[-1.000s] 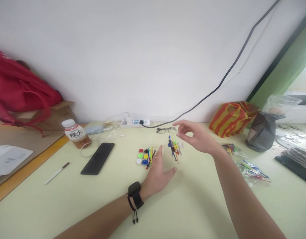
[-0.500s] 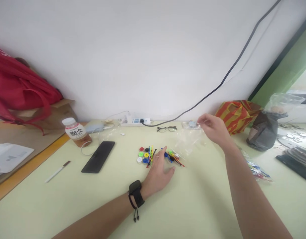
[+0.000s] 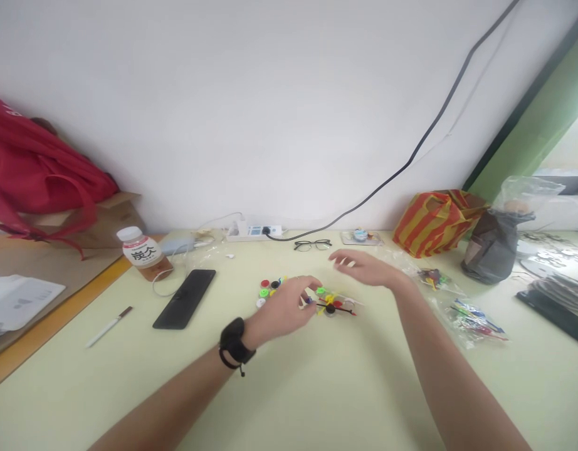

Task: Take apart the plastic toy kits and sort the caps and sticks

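Note:
A heap of small coloured plastic sticks and pegs (image 3: 336, 305) lies in the middle of the pale yellow table (image 3: 317, 388). Just left of it sit several coloured round discs (image 3: 269, 289). My left hand (image 3: 284, 307), with a black watch on the wrist, hovers between the two heaps; its fingers are curled into a pinch at the sticks' left end, and what they hold is blurred. My right hand (image 3: 364, 269) floats just above and behind the sticks, fingers stretched out, holding nothing. A small clear bag (image 3: 362, 237) lies by the wall behind it.
To the left lie a black phone (image 3: 184, 298), a white-capped bottle (image 3: 141, 250) and a pen (image 3: 108, 326). By the wall are glasses (image 3: 311, 245) and a power strip (image 3: 254, 232). On the right are a striped bag (image 3: 434, 222), a grey bag (image 3: 493, 247) and clear bags of coloured parts (image 3: 472, 316).
The coloured sticks dropped from the clear bag onto the table. My right hand carried that bag to the wall, let go and came back. My left hand lifted and curled onto the sticks.

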The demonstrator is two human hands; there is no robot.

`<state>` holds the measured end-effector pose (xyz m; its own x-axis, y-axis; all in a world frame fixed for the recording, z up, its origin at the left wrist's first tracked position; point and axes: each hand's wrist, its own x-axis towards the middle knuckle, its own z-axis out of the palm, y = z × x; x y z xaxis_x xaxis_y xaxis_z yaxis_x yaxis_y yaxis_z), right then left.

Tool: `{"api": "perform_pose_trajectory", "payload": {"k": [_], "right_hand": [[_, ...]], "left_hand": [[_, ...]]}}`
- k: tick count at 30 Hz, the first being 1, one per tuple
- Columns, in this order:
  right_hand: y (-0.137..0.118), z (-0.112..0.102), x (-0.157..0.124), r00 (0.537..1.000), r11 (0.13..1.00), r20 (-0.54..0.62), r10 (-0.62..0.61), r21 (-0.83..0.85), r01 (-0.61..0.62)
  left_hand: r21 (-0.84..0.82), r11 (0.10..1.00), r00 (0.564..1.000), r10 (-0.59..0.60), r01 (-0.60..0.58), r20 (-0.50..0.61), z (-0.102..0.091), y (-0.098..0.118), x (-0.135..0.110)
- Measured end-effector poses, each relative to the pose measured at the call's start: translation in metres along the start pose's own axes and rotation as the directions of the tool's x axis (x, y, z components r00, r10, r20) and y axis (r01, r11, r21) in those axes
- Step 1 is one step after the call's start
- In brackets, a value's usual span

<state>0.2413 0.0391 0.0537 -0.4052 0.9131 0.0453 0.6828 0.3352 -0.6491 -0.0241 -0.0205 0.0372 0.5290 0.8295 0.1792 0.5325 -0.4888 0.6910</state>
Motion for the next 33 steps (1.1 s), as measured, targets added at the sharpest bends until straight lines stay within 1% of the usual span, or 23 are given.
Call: {"api": "perform_pose_trajectory", "payload": {"k": [1,2,3,4,5,7,9,11,12,14,15,16,17,18,19,20,21,22,23,25,26,28,33], "right_hand": [[-0.008,0.011,0.004,0.993,1.0,0.117,-0.027,0.011,0.026],[-0.013,0.022,0.007,0.978,0.999,0.205,-0.036,0.0,0.037],[-0.018,0.032,0.01,0.964,0.999,0.264,-0.025,-0.025,0.033],[-0.021,0.04,0.013,0.955,0.998,0.296,-0.01,-0.053,0.026],[-0.022,0.046,0.014,0.95,0.997,0.312,0.0,-0.072,0.023],[-0.025,0.052,0.016,0.944,0.995,0.329,0.008,-0.094,0.025],[-0.025,0.052,0.015,0.934,0.995,0.357,0.0,-0.094,0.036],[-0.025,0.047,0.012,0.894,0.997,0.447,0.019,-0.08,0.018],[-0.024,0.044,0.01,0.86,0.997,0.508,0.044,-0.073,-0.007],[-0.024,0.037,0.007,0.788,0.994,0.608,0.102,-0.084,-0.064],[-0.024,0.034,0.006,0.783,0.994,0.612,0.108,-0.086,-0.069],[-0.025,0.032,0.006,0.816,0.996,0.572,0.084,-0.074,-0.051],[-0.026,0.032,0.008,0.874,0.999,0.485,0.035,-0.04,-0.018],[-0.028,0.034,0.01,0.934,1.0,0.356,-0.028,0.017,0.023],[-0.032,0.038,0.013,0.974,0.993,0.207,-0.089,0.097,0.07],[-0.035,0.043,0.017,0.991,0.975,0.064,-0.119,0.196,0.105],[-0.039,0.049,0.021,0.992,0.944,-0.038,-0.12,0.306,0.126],[-0.042,0.056,0.025,0.991,0.897,-0.079,-0.112,0.42,0.135],[-0.045,0.063,0.028,0.991,0.846,-0.1,-0.093,0.516,0.131],[-0.048,0.073,0.033,0.99,0.756,-0.129,-0.056,0.642,0.127],[-0.049,0.077,0.035,0.988,0.725,-0.151,-0.038,0.676,0.131],[-0.049,0.081,0.037,0.981,0.698,-0.194,-0.031,0.698,0.16],[-0.047,0.085,0.041,0.964,0.718,-0.255,-0.073,0.658,0.228]], "left_hand": [[-0.003,1.0,0.997,0.013,-0.013,0.072,-0.016,0.005,0.005],[0.005,1.0,0.992,0.015,-0.016,0.125,-0.032,0.01,0.011],[0.027,1.0,0.987,0.008,-0.013,0.163,-0.048,0.014,0.017],[0.067,0.998,0.986,-0.001,-0.011,0.166,-0.063,0.017,0.024],[0.102,0.995,0.99,-0.012,-0.002,0.141,-0.075,0.019,0.031],[0.128,0.991,0.998,-0.043,0.036,0.054,-0.091,0.02,0.044],[0.169,0.984,0.998,-0.048,0.056,-0.048,-0.095,0.014,0.053],[0.192,0.98,0.994,-0.043,0.061,-0.1,-0.091,0.004,0.057],[0.185,0.981,0.994,-0.046,0.064,-0.097,-0.087,-0.002,0.059],[0.147,0.986,0.997,-0.076,0.079,-0.025,-0.079,-0.014,0.059],[0.123,0.988,0.995,-0.098,0.093,0.033,-0.075,-0.019,0.059],[0.1,0.99,0.99,-0.11,0.101,0.083,-0.071,-0.022,0.059],[0.076,0.992,0.987,-0.111,0.103,0.118,-0.068,-0.024,0.059],[0.046,0.994,0.984,-0.107,0.102,0.139,-0.064,-0.024,0.06],[0.012,0.994,0.983,-0.107,0.106,0.152,-0.062,-0.023,0.06],[-0.027,0.992,0.98,-0.115,0.121,0.166,-0.059,-0.021,0.061],[-0.071,0.988,0.976,-0.126,0.14,0.177,-0.056,-0.019,0.062],[-0.115,0.98,0.973,-0.142,0.164,0.184,-0.054,-0.016,0.062],[-0.155,0.97,0.97,-0.16,0.189,0.182,-0.052,-0.013,0.063],[-0.209,0.952,0.968,-0.195,0.225,0.155,-0.05,-0.01,0.064],[-0.223,0.944,0.967,-0.213,0.241,0.141,-0.049,-0.009,0.064],[-0.237,0.932,0.959,-0.246,0.273,0.139,-0.048,-0.01,0.065],[-0.259,0.912,0.947,-0.292,0.318,0.133,-0.047,-0.013,0.063]]}}
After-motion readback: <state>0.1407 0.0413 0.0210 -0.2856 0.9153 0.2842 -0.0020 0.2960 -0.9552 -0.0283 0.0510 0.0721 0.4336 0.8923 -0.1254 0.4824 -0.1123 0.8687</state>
